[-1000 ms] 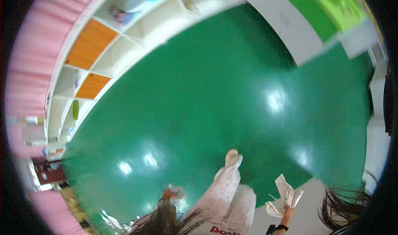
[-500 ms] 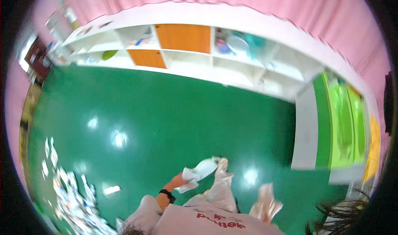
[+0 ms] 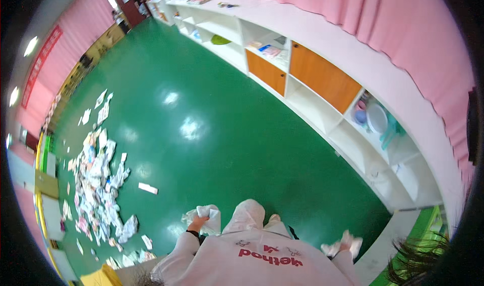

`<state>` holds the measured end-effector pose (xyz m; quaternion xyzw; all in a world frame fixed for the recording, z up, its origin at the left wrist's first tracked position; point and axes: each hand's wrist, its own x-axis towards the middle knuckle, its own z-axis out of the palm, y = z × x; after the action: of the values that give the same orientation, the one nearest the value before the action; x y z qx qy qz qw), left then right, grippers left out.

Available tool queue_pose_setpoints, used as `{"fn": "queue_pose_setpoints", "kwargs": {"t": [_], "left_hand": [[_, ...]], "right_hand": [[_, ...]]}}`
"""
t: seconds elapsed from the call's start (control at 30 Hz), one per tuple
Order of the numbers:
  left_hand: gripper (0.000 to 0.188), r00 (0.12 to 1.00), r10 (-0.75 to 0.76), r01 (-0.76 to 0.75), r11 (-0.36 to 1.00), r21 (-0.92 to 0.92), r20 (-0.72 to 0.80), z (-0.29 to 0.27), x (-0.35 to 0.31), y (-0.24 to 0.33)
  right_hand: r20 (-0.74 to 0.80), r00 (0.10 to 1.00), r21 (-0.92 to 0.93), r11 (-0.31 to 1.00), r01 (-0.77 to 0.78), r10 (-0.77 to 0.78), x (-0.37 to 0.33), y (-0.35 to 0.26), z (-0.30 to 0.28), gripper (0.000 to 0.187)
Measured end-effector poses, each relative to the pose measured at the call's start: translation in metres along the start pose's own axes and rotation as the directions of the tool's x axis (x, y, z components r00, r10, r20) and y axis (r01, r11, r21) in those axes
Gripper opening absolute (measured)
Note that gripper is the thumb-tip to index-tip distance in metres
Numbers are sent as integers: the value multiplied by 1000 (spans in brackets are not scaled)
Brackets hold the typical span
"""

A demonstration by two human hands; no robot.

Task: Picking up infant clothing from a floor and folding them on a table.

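Observation:
My left hand point(image 3: 198, 222), with a dark band at the wrist, is closed on a crumpled white wad of paper point(image 3: 209, 214) in front of my left leg. My right hand point(image 3: 341, 246) hangs low at my right side and grips a smaller pale scrap of paper point(image 3: 353, 242). Both hands are above the shiny green floor point(image 3: 212, 114). My white top fills the lower edge and hides my forearms.
A large scatter of torn and crumpled papers point(image 3: 98, 180) lies on the floor to my left, with one loose sheet point(image 3: 148, 188) nearer me. White open shelving point(image 3: 322, 104) with orange doors point(image 3: 322, 77) runs along the pink-curtained wall on the right.
The view has swung round: the shelving has moved from the top to the right and the paper pile has come into sight on the left. Both hands still grip paper.

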<state>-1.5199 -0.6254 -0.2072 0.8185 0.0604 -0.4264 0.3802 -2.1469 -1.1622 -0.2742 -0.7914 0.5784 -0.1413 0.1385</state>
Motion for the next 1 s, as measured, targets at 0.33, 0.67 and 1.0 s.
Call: {"fn": "queue_pose_setpoints", "kwargs": {"t": [0.33, 0.67, 1.0], "left_hand": [[50, 946, -134, 31, 945, -326, -297, 17, 69, -9], [39, 933, 177, -304, 855, -421, -314, -63, 224, 299], [40, 738, 447, -577, 806, -129, -506, -121, 329, 668]], "right_hand": [[159, 921, 549, 807, 216, -355, 368, -545, -33, 53], [468, 806, 128, 930, 343, -362, 464, -623, 22, 43], [-78, 835, 258, 798, 545, -545, 687, -852, -76, 54]]}}
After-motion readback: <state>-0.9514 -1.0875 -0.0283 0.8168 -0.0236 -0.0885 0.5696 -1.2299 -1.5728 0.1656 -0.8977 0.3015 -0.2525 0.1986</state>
